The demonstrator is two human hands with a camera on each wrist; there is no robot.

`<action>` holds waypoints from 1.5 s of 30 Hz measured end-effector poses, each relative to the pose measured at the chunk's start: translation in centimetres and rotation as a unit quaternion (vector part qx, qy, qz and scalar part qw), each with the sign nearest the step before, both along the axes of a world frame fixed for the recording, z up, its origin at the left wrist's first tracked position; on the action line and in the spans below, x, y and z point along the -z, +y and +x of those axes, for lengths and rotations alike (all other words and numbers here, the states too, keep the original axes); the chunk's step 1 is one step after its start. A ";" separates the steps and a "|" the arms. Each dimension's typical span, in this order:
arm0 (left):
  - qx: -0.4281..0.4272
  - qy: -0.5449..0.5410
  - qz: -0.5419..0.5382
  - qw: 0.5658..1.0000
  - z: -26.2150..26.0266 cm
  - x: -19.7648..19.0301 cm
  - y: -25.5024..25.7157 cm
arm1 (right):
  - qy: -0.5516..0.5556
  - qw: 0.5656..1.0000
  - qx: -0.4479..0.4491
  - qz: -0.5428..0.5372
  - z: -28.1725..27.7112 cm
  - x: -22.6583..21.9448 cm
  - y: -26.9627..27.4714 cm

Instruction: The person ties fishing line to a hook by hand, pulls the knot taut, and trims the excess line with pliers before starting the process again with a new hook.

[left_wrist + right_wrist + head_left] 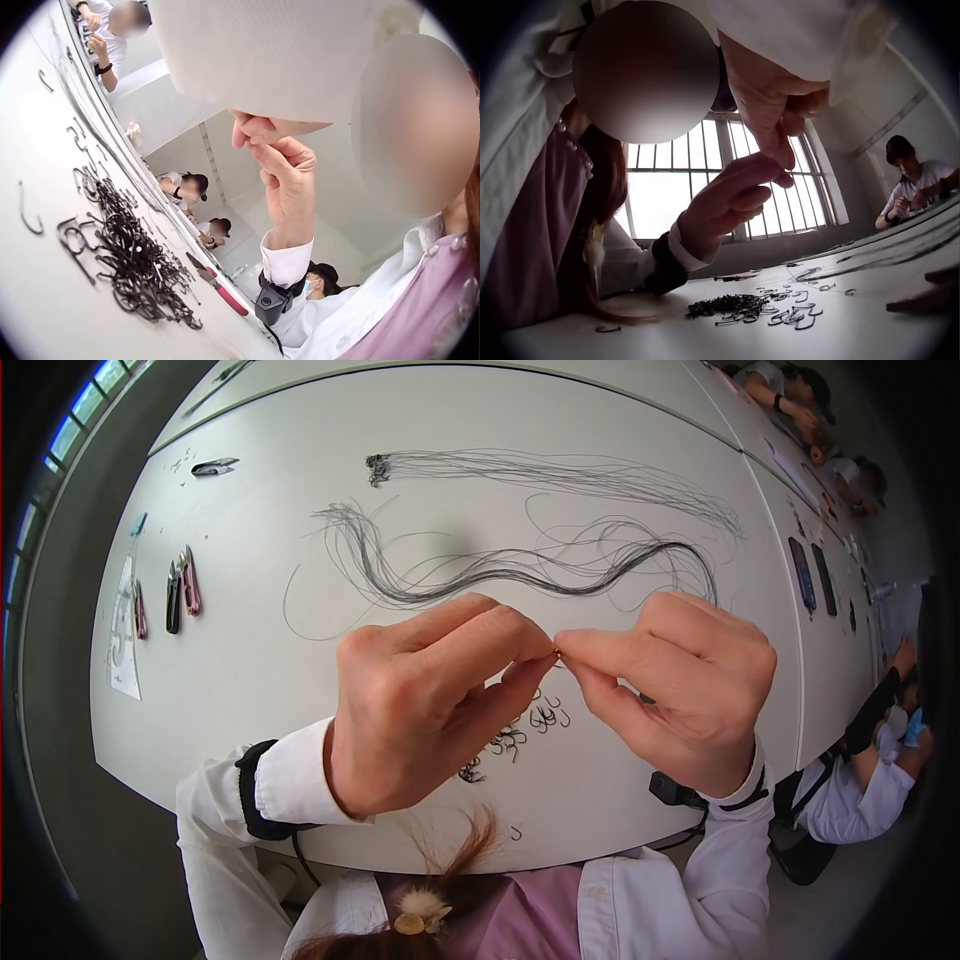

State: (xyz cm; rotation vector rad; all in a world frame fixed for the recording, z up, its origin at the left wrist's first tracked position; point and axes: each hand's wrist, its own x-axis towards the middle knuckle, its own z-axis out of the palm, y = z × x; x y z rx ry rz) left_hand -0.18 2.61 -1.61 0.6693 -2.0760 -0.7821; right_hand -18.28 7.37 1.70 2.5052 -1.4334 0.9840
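Observation:
Both hands meet over the table, fingertip to fingertip. My left hand pinches with thumb and index finger, and my right hand pinches just opposite. Between the tips shows a tiny dark thing, mostly hidden by the fingers; I cannot tell its kind. Below the hands lies a pile of black fishing hooks, with several loose hooks around it. Beyond the hands, a wavy bundle of dark fishing line stretches across the table. Further back is a straighter bundle of lines, hooks clustered at its left end.
Thread snips lie at the back left, above black snips, pink-handled snips and a clear ruler. Red-handled pliers rest beside the hook pile. One single hook lies near the front edge. Other people sit along the right.

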 end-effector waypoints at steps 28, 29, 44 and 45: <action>-0.027 -0.026 -0.010 0.999 -0.2 0.0 0.3 | -0.437 0.783 0.034 0.442 -0.2 0.3 -1.0; -0.027 -0.030 -0.008 0.999 -0.2 0.0 0.3 | -0.441 0.779 0.032 0.445 -0.2 0.3 -1.0; -0.010 0.005 0.043 0.999 -0.3 -0.1 0.2 | -0.414 0.797 0.024 0.440 -0.5 -0.1 -0.9; -0.014 0.019 0.044 0.999 -0.3 0.0 0.2 | -0.419 0.786 0.021 0.454 -0.6 -0.3 -0.9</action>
